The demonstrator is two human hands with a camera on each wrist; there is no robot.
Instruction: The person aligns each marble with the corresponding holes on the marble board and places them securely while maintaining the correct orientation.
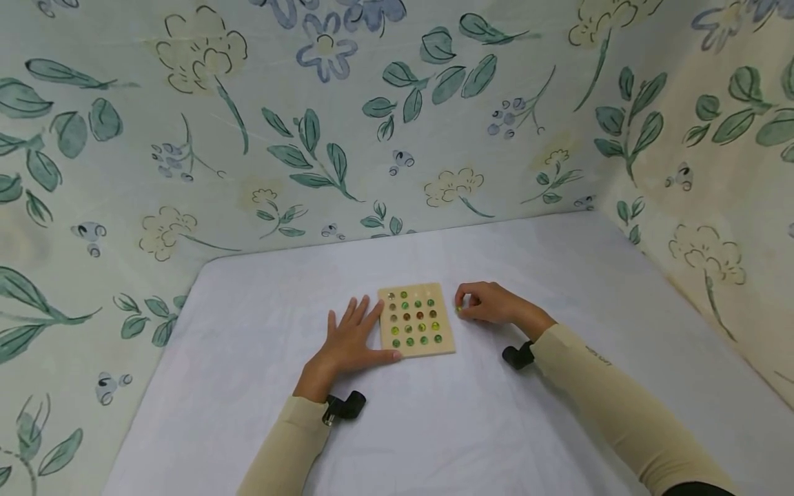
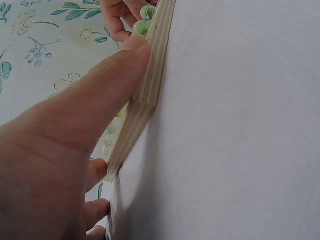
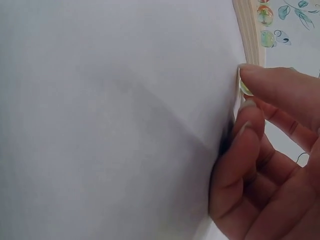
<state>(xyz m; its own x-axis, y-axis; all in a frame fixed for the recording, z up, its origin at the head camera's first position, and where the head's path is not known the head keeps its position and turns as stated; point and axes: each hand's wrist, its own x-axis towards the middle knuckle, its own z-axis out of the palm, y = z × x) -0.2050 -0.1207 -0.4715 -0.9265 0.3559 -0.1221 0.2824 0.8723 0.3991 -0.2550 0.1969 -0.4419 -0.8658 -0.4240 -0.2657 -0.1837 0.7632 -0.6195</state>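
Note:
A square wooden board (image 1: 428,291) lies on the white cloth, with rows of glass marbles (image 1: 424,339) in green, yellow-green, reddish-brown and clear tones set on it. My left hand (image 1: 350,343) has its fingers spread flat along the board's left side. In the left wrist view, the thumb of that left hand (image 2: 65,125) touches the board's edge (image 2: 156,65). Just off the right side of the board, my right hand (image 1: 494,303) pinches a yellow-green marble (image 3: 245,88) between thumb and fingertips. Its remaining fingers are curled, as the right wrist view shows.
White cloth (image 1: 260,310) covers the table around the board. Behind it and on the right hangs floral fabric (image 1: 347,138). Small black devices are strapped to the left wrist (image 1: 347,406) and the right wrist (image 1: 517,355).

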